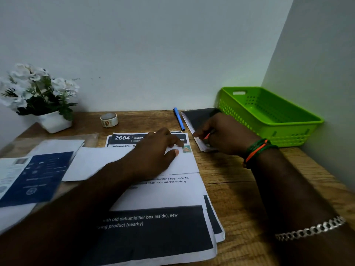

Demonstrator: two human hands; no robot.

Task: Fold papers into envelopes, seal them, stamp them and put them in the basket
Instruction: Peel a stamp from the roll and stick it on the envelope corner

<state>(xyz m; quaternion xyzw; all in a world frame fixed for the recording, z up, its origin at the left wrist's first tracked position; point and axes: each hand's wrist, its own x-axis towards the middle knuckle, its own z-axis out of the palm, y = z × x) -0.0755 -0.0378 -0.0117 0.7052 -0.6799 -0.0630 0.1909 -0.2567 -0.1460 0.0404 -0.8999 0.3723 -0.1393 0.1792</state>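
Printed sheets (159, 223) lie nearest, under both forearms. Left hand (153, 150), fingers (175, 143) flat and spread, presses the white envelope (92, 162) right beside its stamp (186, 149), so stamping looks done. Right hand (221, 135) is curled at a dark notebook (199, 118); what it pinches, I cannot tell. Green basket (269, 120) on the bench (240, 179) holds nothing visible: delivery remains.

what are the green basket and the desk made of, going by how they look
The green basket looks like moulded plastic: uniform bright colour, slight sheen, regular perforated walls and a cut-out handle slot. The desk looks like wood, or a wood-look surface, matt brown with visible grain lines and plank seams; which of these cannot be told.
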